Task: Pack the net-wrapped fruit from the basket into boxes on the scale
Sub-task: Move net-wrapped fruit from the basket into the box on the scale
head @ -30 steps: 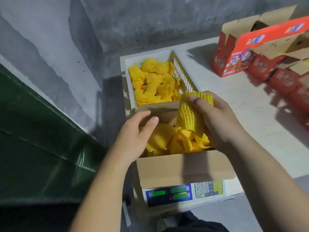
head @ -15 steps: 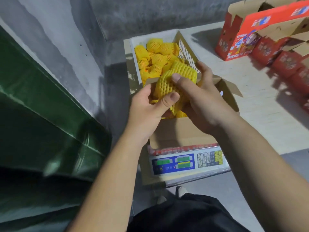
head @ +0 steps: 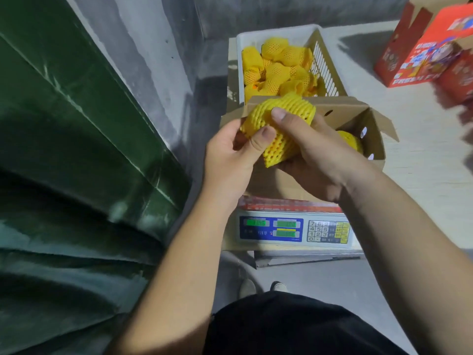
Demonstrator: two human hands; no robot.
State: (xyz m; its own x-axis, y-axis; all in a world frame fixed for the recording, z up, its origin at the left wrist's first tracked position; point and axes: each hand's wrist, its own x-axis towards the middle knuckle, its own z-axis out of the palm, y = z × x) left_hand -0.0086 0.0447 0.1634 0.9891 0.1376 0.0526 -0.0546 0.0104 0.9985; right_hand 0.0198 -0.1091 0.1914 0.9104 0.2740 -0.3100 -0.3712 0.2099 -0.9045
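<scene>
**A:** Where was the net-wrapped fruit [head: 277,129] at that point?

**B:** Held above the open cardboard box [head: 368,139], between both hands. The left hand [head: 231,155] pinched the lower end of the net with its thumb on top; the right hand [head: 311,149] cupped it from below and the right, thumb pressed onto the upper part.

**A:** How would it handle?

**B:** The yellow foam net looked soft and springy, loose at both ends, so I'd judge it could slide off if gripped by the ends alone. The fruit inside was likely light enough for one hand yet easily bruised. Best to hold it around the middle, where the net is filled out, and set it down rather than drop it.

**A:** And around it?

**B:** The box sat on the scale [head: 294,230], with at least one wrapped fruit already visible at its right end. Behind it, touching or just beside it, stood the white basket [head: 325,62], with many more wrapped fruit in it. Red printed boxes [head: 422,55] stood well apart on the tabletop [head: 422,149] to the right.

**A:** Anything in the way?

**B:** Only the box's raised flaps, which might catch the net on the way down.
</scene>
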